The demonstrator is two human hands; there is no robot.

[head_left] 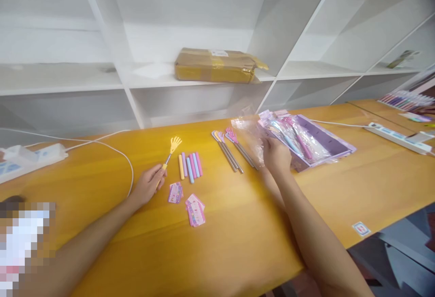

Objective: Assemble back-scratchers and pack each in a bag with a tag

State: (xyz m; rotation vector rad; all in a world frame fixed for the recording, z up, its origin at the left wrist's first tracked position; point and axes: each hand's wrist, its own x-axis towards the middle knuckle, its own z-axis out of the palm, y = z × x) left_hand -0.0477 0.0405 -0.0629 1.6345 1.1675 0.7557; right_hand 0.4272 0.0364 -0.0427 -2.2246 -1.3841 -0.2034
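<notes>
My left hand point(149, 184) is closed around the handle of a yellow back scratcher point(175, 144), its hand-shaped head pointing up and away. My right hand point(277, 155) pinches a clear plastic bag point(249, 129), blurred, at the left edge of a purple tray point(344, 146). Inside the tray lie several bagged back scratchers point(299, 138) in pink and blue. Between my hands lie several pastel handle tubes point(192, 166) and several metal rods with hand-shaped heads point(234, 151). Nearer me are two small piles of printed cards, a purple pile point(174, 194) and a pink pile point(196, 212).
A taped cardboard box point(215, 66) sits on the white shelf behind the wooden table point(231, 242). Power strips lie at left point(34, 159) and right point(399, 137), with white cables. Several slim items point(408, 101) lie at the far right. A sticker point(361, 228) marks the front edge.
</notes>
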